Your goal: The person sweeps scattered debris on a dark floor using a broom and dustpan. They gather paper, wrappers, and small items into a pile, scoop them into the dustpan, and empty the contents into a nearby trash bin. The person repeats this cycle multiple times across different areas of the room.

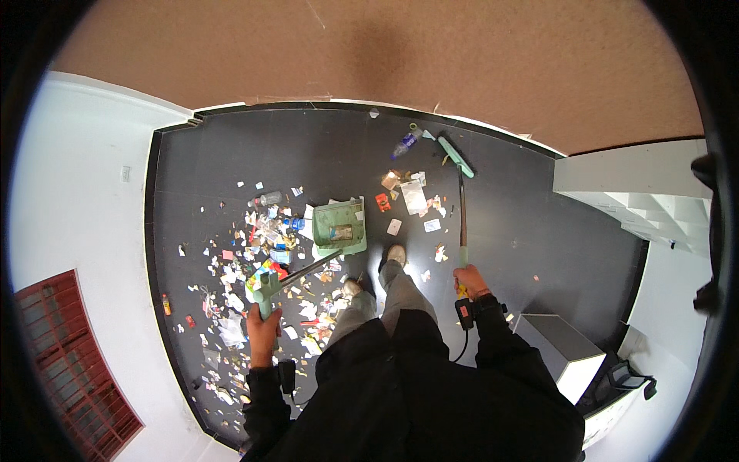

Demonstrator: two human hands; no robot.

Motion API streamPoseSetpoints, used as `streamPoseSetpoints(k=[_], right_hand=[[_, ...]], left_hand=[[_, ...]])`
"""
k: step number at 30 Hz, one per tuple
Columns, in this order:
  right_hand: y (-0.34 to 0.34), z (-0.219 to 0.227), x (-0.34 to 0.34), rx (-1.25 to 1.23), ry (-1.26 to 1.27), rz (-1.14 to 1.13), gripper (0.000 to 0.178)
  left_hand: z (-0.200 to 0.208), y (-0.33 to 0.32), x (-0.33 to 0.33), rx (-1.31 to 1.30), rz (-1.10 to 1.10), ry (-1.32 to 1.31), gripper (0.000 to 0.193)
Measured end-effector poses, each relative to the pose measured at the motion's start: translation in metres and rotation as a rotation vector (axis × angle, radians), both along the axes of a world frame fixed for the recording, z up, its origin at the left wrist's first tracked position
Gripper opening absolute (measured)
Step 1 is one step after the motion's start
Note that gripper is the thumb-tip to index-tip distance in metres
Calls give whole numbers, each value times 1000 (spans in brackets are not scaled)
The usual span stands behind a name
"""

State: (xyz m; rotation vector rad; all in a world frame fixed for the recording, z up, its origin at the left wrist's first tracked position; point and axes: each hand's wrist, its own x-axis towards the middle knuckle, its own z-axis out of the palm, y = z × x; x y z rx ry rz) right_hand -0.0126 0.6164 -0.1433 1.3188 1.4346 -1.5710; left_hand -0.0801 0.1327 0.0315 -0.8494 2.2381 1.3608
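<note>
My left hand [263,333] is closed around the green grip of a long-handled dustpan [349,204], whose green pan stands on the dark floor ahead of my feet. Something small and brownish lies inside the pan. In my right hand [471,282] is the handle of a broom [463,204]. Its green head [456,156] rests on the floor near the far wall, beside a clear plastic bottle [406,144] with a purple label. Paper scraps and a white sheet [413,197] lie between the broom and the dustpan.
Scattered litter [231,296] covers the floor on the left, with another bottle [265,199] among it. A brown wall [462,61] bounds the far side. White shelving [654,204] stands at right, and a grey-and-white box [562,350] sits near my right elbow.
</note>
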Motion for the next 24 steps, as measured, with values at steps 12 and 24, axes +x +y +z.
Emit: streamPoseSetpoints(k=[12,24], right_hand=[[-98,67,137,0,-160,178,15],[-145,114,232,32,-81,284,15]], left_hand=[[-29,-41,4,144,-136,27,15],[-50,-74,22,189,-253,88,19]])
